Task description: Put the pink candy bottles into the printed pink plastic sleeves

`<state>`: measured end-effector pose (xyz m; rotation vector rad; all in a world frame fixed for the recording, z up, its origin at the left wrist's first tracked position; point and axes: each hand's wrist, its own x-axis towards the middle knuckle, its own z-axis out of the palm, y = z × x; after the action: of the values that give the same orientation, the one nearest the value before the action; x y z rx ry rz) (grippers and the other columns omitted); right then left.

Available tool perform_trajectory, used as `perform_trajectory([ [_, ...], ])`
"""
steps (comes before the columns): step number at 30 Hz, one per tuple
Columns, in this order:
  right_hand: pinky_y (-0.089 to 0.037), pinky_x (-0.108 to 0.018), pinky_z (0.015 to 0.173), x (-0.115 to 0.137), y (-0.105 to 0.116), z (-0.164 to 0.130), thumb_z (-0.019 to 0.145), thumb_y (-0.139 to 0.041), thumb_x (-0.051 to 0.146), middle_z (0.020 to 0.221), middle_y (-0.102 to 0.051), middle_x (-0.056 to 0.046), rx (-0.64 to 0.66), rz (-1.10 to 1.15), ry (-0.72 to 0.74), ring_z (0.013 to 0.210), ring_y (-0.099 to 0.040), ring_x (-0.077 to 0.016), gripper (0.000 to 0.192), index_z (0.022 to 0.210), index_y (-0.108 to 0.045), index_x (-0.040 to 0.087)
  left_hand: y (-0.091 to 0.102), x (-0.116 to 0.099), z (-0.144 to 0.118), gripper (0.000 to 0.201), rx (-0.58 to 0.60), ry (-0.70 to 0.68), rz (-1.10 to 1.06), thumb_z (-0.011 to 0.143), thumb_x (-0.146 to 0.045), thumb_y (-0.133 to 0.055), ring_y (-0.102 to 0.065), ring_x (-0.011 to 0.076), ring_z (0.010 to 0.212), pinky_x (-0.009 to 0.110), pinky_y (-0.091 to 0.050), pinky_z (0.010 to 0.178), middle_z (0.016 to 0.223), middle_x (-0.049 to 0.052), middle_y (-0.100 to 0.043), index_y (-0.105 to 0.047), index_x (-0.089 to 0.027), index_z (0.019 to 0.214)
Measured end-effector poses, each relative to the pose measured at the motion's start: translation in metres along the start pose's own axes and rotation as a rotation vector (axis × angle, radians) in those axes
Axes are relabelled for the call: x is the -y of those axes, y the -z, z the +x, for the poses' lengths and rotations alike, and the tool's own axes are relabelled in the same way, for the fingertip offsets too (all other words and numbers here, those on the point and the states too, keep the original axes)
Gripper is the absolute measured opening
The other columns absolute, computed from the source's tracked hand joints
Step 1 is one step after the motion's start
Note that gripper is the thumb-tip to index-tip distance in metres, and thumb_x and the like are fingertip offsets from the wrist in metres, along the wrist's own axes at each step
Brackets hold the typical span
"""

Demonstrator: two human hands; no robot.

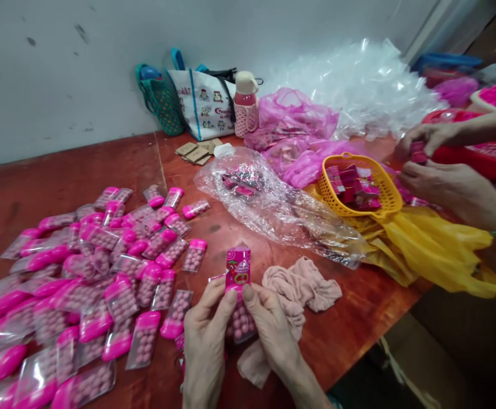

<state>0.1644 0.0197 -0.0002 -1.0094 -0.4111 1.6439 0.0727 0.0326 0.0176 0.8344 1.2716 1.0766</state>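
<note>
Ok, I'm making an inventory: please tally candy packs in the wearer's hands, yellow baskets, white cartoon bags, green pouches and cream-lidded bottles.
Candy pack, between left hand and right hand: 1
Yellow basket: 1
White bag: 1
Green pouch: 1
Cream-lidded bottle: 1
Total: 5

Tubes (86,266) block L, cloth (303,282) R; slim gap fwd.

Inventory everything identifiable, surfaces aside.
packs: dozens, pink, left
pack: one, pink, between hands
wrapper: one, magenta, centre
cloth: some, beige, centre
basket: one, yellow, right
packets: several, magenta, basket
sheeting: some, yellow, right
film: some, clear, centre
bags: several, pink, behind
cards: several, brown, behind
tote: one, white, behind
flask: one, pink, behind
carrier: one, green, behind
plastic pile: one, translucent, behind
basin: one, red, right
coworker hands: two, right
left hand: one, centre
right hand: one, centre
</note>
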Motion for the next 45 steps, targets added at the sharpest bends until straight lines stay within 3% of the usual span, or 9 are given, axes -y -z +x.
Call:
perform_trajectory([
  [3,-0.041,-0.014,0.037,-0.004,-0.005,-0.004,0.075,-0.06,0.054,0.059,-0.056,0.002,0.075,0.008,-0.009,0.04,-0.05,-0.0052,0.042,0.081,-0.057,0.013,-0.004,0.0,0.001,0.016,-0.048,0.225,-0.221,0.068,-0.032,-0.07,-0.042,0.005,0.033,0.014,-0.033,0.029,0.049,-0.006,-0.053,-0.063,-0.017,0.073],
  [5,-0.039,-0.014,0.037,-0.004,-0.009,-0.007,0.075,-0.062,0.051,0.061,-0.056,0.003,0.106,-0.014,-0.011,0.042,-0.05,-0.0059,0.039,0.083,-0.055,0.014,-0.005,-0.001,0.001,0.021,-0.072,0.306,-0.302,0.068,-0.033,-0.071,-0.032,0.0034,0.026,0.013,-0.025,0.024,0.04,-0.008,-0.044,-0.059,-0.016,0.066],
  [9,-0.031,-0.013,0.038,-0.002,-0.009,-0.011,0.084,-0.054,0.044,0.059,-0.05,0.004,0.008,-0.207,0.045,0.044,-0.043,-0.0041,0.03,0.078,-0.052,0.015,-0.007,-0.005,0.002,0.02,-0.055,0.328,-0.353,0.065,-0.028,-0.073,-0.038,0.0049,0.03,0.014,-0.032,0.027,0.04,-0.007,-0.044,-0.058,-0.014,0.063],
  [15,-0.033,-0.016,0.043,-0.007,-0.005,-0.014,0.083,-0.056,0.043,0.063,-0.051,0.002,-0.082,-0.33,0.066,0.051,-0.044,-0.0073,0.028,0.078,-0.057,0.016,-0.008,-0.002,-0.004,0.017,-0.087,0.299,-0.335,0.064,-0.024,-0.075,-0.041,0.0047,0.035,0.014,-0.034,0.031,0.044,-0.005,-0.049,-0.063,-0.012,0.065],
  [22,-0.024,-0.015,0.036,-0.009,-0.011,-0.007,0.079,-0.06,0.042,0.057,-0.052,0.004,0.176,-0.026,-0.098,0.038,-0.039,-0.0027,0.03,0.075,-0.051,0.014,0.011,-0.004,-0.002,0.025,-0.048,0.294,-0.34,0.067,-0.033,-0.071,-0.045,0.0072,0.033,0.016,-0.036,0.032,0.041,-0.003,-0.052,-0.06,-0.013,0.058],
  [31,-0.026,-0.015,0.039,-0.022,-0.013,-0.01,0.08,-0.059,0.047,0.058,-0.05,0.004,0.04,-0.05,-0.023,0.043,-0.039,-0.0039,0.033,0.072,-0.054,0.015,0.001,-0.004,-0.006,0.022,-0.184,0.3,-0.27,0.062,-0.032,-0.074,-0.041,0.0068,0.031,0.016,-0.034,0.03,0.035,-0.006,-0.044,-0.062,-0.014,0.061],
  [37,-0.025,-0.015,0.038,-0.017,-0.013,-0.013,0.081,-0.06,0.043,0.052,-0.051,0.005,0.166,-0.006,-0.09,0.039,-0.037,-0.0033,0.028,0.086,-0.056,0.015,0.008,-0.001,-0.006,0.024,-0.158,0.306,-0.393,0.068,-0.035,-0.07,-0.041,0.0058,0.028,0.017,-0.036,0.031,0.04,-0.005,-0.049,-0.058,-0.015,0.062],
  [41,-0.028,-0.016,0.038,-0.024,-0.013,-0.017,0.085,-0.051,0.049,0.05,-0.049,0.005,0.089,-0.154,-0.038,0.039,-0.039,-0.0056,0.034,0.084,-0.057,0.016,0.012,-0.005,-0.003,0.027,-0.083,0.299,-0.449,0.075,-0.037,-0.063,-0.041,0.0065,0.027,0.016,-0.035,0.03,0.037,-0.005,-0.046,-0.056,-0.015,0.06],
  [45,-0.037,-0.021,0.043,-0.029,-0.018,-0.023,0.078,-0.058,0.053,0.061,-0.054,0.0,-0.096,-0.293,0.035,0.05,-0.048,-0.0114,0.034,0.083,-0.058,0.019,0.007,-0.006,-0.009,0.018,-0.25,0.284,-0.445,0.066,-0.028,-0.073,-0.039,0.0033,0.029,0.015,-0.036,0.032,0.051,-0.004,-0.058,-0.06,-0.015,0.067],
])
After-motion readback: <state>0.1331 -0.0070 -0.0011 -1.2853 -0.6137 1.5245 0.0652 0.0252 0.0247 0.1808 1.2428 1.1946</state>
